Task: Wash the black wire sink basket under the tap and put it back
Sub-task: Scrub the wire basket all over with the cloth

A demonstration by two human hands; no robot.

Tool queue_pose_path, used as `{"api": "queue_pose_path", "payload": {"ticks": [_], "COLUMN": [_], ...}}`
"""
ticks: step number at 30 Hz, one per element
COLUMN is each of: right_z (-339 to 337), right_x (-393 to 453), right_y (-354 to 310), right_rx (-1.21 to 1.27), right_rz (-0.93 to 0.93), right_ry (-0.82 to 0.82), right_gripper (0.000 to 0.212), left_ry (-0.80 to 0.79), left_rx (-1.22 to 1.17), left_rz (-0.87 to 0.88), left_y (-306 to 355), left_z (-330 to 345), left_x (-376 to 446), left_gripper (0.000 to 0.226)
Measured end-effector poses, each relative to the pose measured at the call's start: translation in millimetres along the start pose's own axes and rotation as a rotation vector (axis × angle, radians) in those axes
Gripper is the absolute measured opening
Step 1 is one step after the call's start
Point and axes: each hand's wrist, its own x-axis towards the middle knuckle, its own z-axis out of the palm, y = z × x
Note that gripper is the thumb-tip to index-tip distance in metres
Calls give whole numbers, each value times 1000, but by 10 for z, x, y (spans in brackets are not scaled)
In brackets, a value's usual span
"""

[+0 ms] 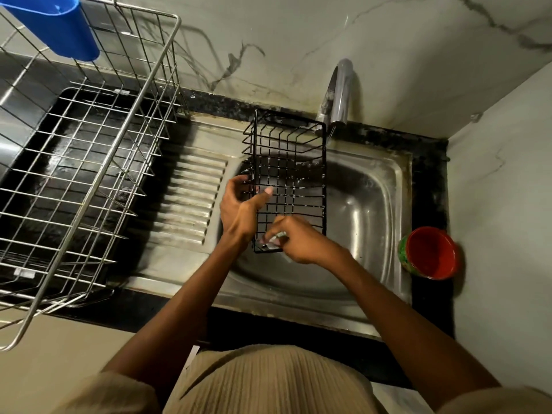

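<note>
Head view, looking down on a steel sink (385,186) at centre right of the frame. The black wire sink basket (288,174) was held over the basin, its far end just below and left of the tap (339,94); a thin stream appeared to fall from the spout past the basket's upper right corner. The left hand (239,207) gripped the basket's left rim, fingers curled around the wires and thumb laid across the mesh. The right hand (295,240) worked at the near end, fingertips pressed together on a small pale scrubbing piece (276,239); what that piece was could not be told.

A large steel dish rack (89,162) with a blue cup (59,25) filled the left of the frame. A red-lined cup (430,252) stood on the counter at right, just beside the sink.

Risks, as judged: the wet wires could slip through the one-handed rim grip under scrubbing pressure, dropping the basket into the basin. With the stream at the far corner, the near end might go unrinsed. An outward swing of the right elbow could knock the cup.
</note>
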Motion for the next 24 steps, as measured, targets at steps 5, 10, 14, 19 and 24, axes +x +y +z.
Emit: {"api": "queue_pose_path", "payload": {"ticks": [5, 10, 14, 19, 24], "right_z": [-135, -20, 63, -174, -112], "right_x": [-110, -111, -33, 10, -65], "right_y": [169, 232, 143, 239, 218], "right_rx": [-139, -482, -209, 173, -77], "right_rz": [48, -37, -44, 20, -22], "right_ry": [-9, 151, 61, 135, -20], "right_gripper": [38, 26, 35, 43, 39], "left_ry": [-47, -20, -21, -69, -59], "left_rx": [5, 125, 274, 334, 324], "left_rz": [-95, -100, -57, -84, -200], "left_y": [85, 151, 299, 317, 342], "left_z": [-67, -61, -73, -141, -130], "left_x": [50, 138, 136, 139, 235], "left_gripper": [71, 66, 61, 58, 53]}}
